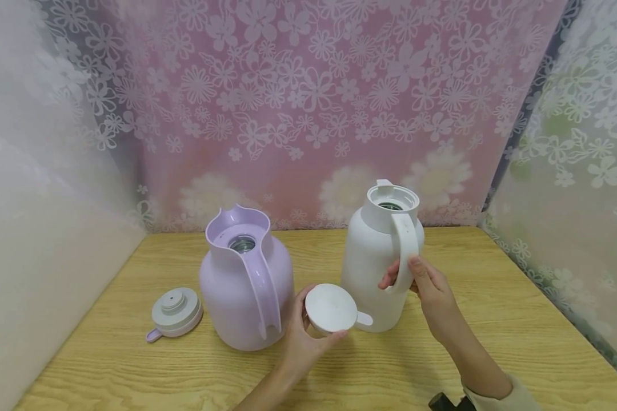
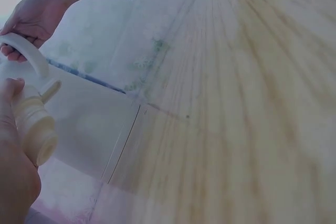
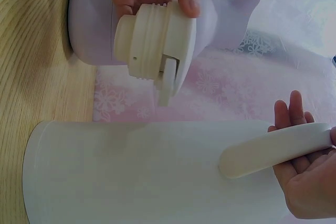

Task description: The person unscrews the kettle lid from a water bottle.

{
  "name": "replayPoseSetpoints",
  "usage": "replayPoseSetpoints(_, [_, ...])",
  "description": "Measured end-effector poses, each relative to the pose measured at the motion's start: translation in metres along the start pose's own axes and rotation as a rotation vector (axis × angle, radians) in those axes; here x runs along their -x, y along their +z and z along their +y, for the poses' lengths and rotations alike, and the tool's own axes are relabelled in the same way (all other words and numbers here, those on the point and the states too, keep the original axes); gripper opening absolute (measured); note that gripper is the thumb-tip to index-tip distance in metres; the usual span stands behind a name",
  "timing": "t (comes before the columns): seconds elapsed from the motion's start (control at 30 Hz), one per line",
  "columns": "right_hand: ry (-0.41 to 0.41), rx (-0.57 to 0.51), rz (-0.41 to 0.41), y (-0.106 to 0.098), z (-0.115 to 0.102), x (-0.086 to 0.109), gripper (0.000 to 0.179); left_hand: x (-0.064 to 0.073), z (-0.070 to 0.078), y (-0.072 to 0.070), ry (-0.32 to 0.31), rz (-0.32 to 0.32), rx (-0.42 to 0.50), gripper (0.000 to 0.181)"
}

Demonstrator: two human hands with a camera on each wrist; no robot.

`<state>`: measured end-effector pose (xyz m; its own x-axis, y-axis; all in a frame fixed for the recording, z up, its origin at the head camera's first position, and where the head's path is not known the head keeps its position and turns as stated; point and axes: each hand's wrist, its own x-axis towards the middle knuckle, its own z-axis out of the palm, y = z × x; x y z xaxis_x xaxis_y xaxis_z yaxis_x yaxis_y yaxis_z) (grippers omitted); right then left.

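My left hand (image 1: 305,337) pinches a white jug lid (image 1: 331,308) by its sides, thumb and fingers on opposite edges. Its flat top faces up and a small tab points right, while the ribbed stopper part shows in the right wrist view (image 3: 149,40). My right hand (image 1: 432,288) grips the handle (image 1: 405,245) of a white thermos jug (image 1: 367,257), fingers passed through the loop. That jug stands upright with its mouth uncovered. Left of it, a lilac thermos jug (image 1: 221,285) stands upright, its mouth also uncovered, close beside my left hand.
A grey and lilac lid (image 1: 177,313) lies upside down on the wooden table (image 1: 185,371), left of the lilac jug. Flowered pink sheeting (image 1: 308,114) hangs behind the table, with pale sheeting at both sides. A dark device (image 1: 444,402) sits at my right wrist.
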<state>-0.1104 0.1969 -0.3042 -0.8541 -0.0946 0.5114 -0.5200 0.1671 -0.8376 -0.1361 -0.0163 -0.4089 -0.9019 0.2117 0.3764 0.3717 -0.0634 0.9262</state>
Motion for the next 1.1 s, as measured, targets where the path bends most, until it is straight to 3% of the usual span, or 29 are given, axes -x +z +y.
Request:
replayPoseSetpoints(0.27, [-0.003, -0.007, -0.003, 0.0009, 0.0, -0.0005, 0.041, 0.0022, -0.0028, -0.0024, -0.022, -0.017, -0.155, 0.09])
replayPoseSetpoints(0.5, [-0.004, -0.008, -0.009, 0.0005, -0.0004, -0.0001, 0.042, 0.0023, -0.002, -0.0023, 0.022, -0.004, -0.282, 0.092])
replayPoseSetpoints(0.87, [-0.002, -0.009, -0.009, 0.0003, -0.0008, 0.0005, 0.04, 0.001, -0.0029, -0.0003, -0.036, -0.034, -0.259, 0.096])
replayPoseSetpoints(1.1, [-0.004, -0.013, -0.007, 0.0002, -0.001, 0.0001, 0.041, 0.0015, -0.0046, 0.0009, 0.005, -0.035, -0.248, 0.097])
